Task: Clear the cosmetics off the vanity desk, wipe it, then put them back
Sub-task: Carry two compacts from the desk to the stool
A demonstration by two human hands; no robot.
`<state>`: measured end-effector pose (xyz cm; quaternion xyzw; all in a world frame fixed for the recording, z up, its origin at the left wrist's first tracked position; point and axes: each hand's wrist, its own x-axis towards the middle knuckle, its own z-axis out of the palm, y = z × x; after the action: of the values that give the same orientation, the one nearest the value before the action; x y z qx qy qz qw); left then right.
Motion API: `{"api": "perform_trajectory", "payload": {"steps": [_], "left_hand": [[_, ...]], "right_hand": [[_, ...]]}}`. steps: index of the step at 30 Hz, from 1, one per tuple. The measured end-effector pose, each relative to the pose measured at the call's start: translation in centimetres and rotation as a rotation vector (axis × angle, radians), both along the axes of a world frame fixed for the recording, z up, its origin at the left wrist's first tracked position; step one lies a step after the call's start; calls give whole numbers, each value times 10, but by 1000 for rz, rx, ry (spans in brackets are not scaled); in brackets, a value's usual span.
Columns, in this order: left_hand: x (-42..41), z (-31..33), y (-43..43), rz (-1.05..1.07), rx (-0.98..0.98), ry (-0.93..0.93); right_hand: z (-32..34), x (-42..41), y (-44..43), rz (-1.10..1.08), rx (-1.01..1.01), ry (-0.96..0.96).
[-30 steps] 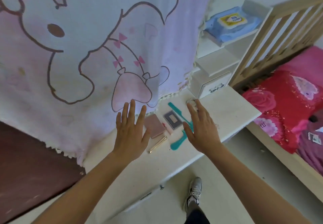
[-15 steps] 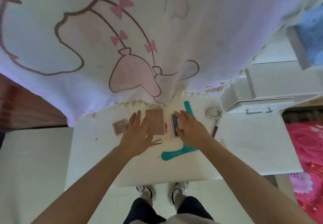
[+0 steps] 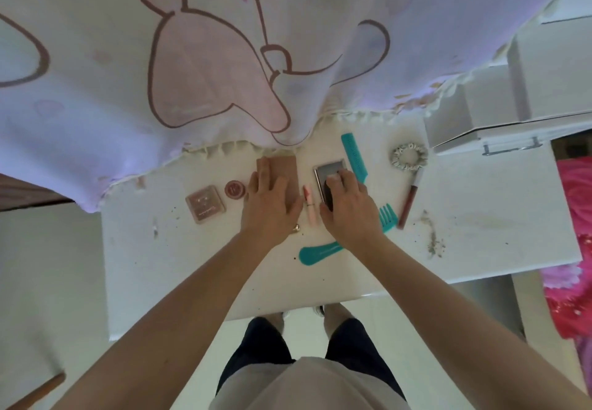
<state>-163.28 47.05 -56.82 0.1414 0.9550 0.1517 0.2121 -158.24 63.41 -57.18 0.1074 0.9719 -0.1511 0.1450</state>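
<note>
Cosmetics lie on the white vanity desk (image 3: 480,217). My left hand (image 3: 272,204) rests flat, fingers straight, on a brown rectangular palette (image 3: 288,166). My right hand (image 3: 350,208) covers a grey compact (image 3: 330,167), fingers curled over its top and thumb at its left edge. A pink lipstick (image 3: 310,204) lies between my hands. To the left sit a square pink compact (image 3: 205,208) and a round red pot (image 3: 234,189). A teal comb (image 3: 354,156), a teal wide-tooth comb (image 3: 320,254), a scrunchie (image 3: 410,156) and a lip gloss tube (image 3: 408,204) lie to the right. A gold tube's tip (image 3: 296,227) shows under my left hand.
A cartoon-print blanket (image 3: 224,73) hangs over the desk's back edge. A white drawer unit (image 3: 480,121) stands at the back right. Crumbs and dirt (image 3: 432,240) mark the right half of the desktop. A pink bed cover (image 3: 573,249) lies beyond the right edge.
My view has tilted down over the desk. Both hands have come forward and down, the left onto the brown palette and the right onto the grey compact.
</note>
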Motion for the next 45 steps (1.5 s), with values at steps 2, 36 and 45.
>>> {"api": "perform_trajectory", "payload": {"steps": [2,36,45], "left_hand": [[-2,-1,5,9,-38,-9],[246,241,-213,731,-71,720],[471,281,-351,1065,-238,880]], "right_hand": [[-1,-1,-2,-9,11,-10],[196,57,-182,698,-290,583],[238,213,-389,1050,-488,668]]}}
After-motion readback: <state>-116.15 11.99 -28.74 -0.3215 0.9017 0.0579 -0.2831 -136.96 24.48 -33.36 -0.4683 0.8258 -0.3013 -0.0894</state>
